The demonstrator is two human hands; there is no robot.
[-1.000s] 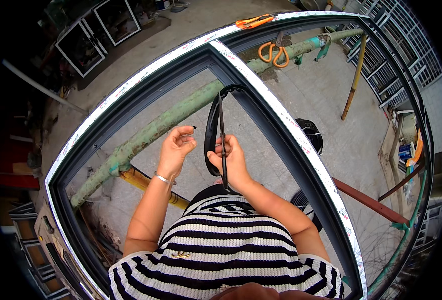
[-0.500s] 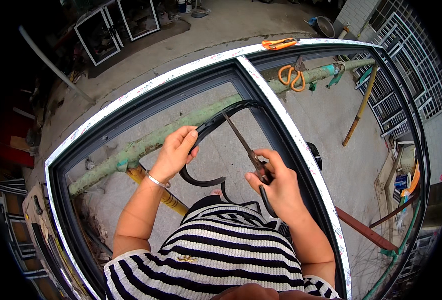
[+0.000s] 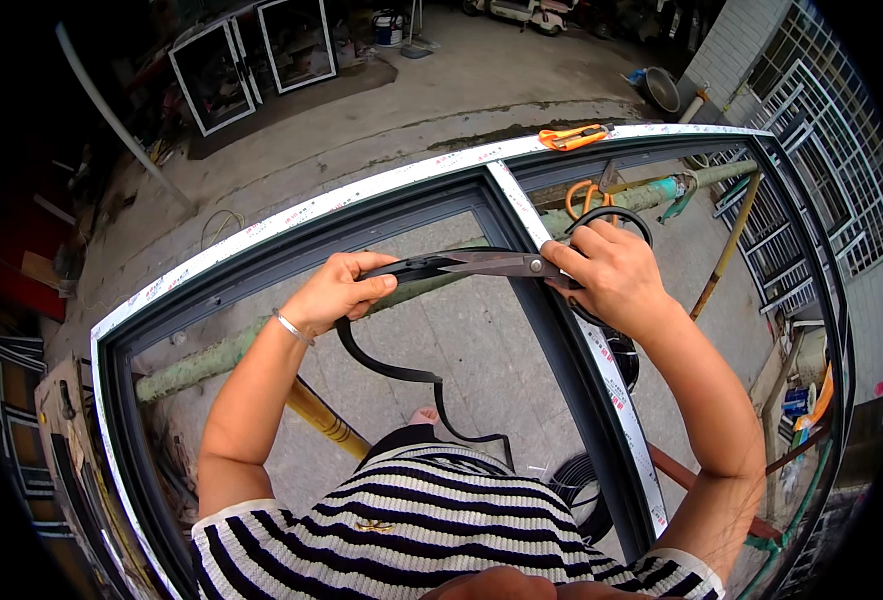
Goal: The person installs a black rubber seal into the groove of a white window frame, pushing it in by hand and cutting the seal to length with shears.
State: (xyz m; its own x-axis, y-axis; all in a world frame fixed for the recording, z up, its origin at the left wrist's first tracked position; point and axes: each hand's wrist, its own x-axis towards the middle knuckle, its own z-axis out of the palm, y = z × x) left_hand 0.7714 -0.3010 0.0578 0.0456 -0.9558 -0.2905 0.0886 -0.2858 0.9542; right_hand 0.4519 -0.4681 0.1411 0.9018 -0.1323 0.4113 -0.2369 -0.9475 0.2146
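Note:
My left hand (image 3: 340, 288) pinches a black rubber sealing strip (image 3: 390, 370) between thumb and fingers. From there the strip hangs in a loose curl toward my striped shirt. My right hand (image 3: 612, 275) is closed round a pair of scissors (image 3: 497, 264) with dark handles. The blades lie almost level and point left, their tips close to my left fingers and along the strip; whether they touch it I cannot tell. Below both hands is a large window frame (image 3: 292, 222), dark inside with white printed film on its faces.
An orange utility knife (image 3: 574, 138) lies on the frame's far bar. Orange-handled scissors (image 3: 590, 193) are near the green pole (image 3: 207, 358) that passes under the frame. A black coil (image 3: 577, 487) sits low on the right. Glazed frames (image 3: 212, 80) stand at the far left.
My right hand has moved up and to the right, turning the scissors from steep to nearly level. My left hand still pinches the strip in about the same place.

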